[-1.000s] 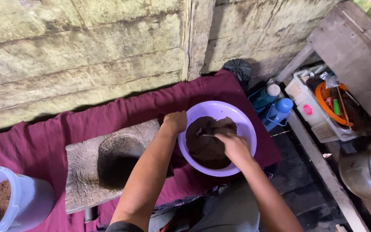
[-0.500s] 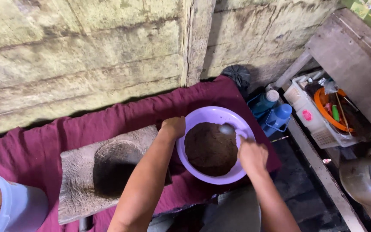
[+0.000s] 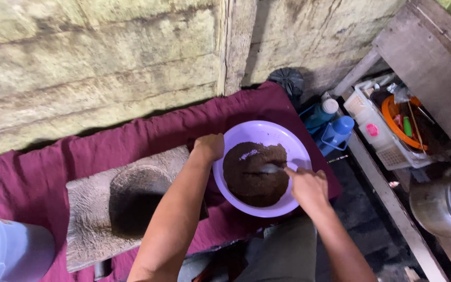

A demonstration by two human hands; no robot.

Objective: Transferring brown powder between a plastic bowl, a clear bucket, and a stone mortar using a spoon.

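**One hand braced the bowl, the other worked a spoon through the brown powder**

The left hand point(image 3: 210, 147) was clamped on the rim of the lilac bowl point(image 3: 296, 146) at its nine o'clock edge, seemingly to keep the light plastic from sliding on the maroon cloth point(image 3: 53, 167) under the stirring. The right hand point(image 3: 309, 187), at the bowl's four o'clock, was closed around the handle of a spoon point(image 3: 270, 168), whose bowl lay on the mound of dark brown powder point(image 3: 251, 180) near its centre. The two hands stood apart, on opposite sides of the bowl.

At nine o'clock from the bowl, just beside it on the same cloth, sat a stone mortar block point(image 3: 126, 203) with one dark hollow, close enough for either hand to reach. A white bucket point(image 3: 16, 250) holding more brown powder stood at the far eight o'clock corner.

Counted: one bowl, one spoon, one mortar block, one bucket. At two o'clock, two blue bottles point(image 3: 335, 133) stood against a white crate point(image 3: 387, 141) of utensils, and one metal kettle point(image 3: 444, 206) sat at four o'clock.
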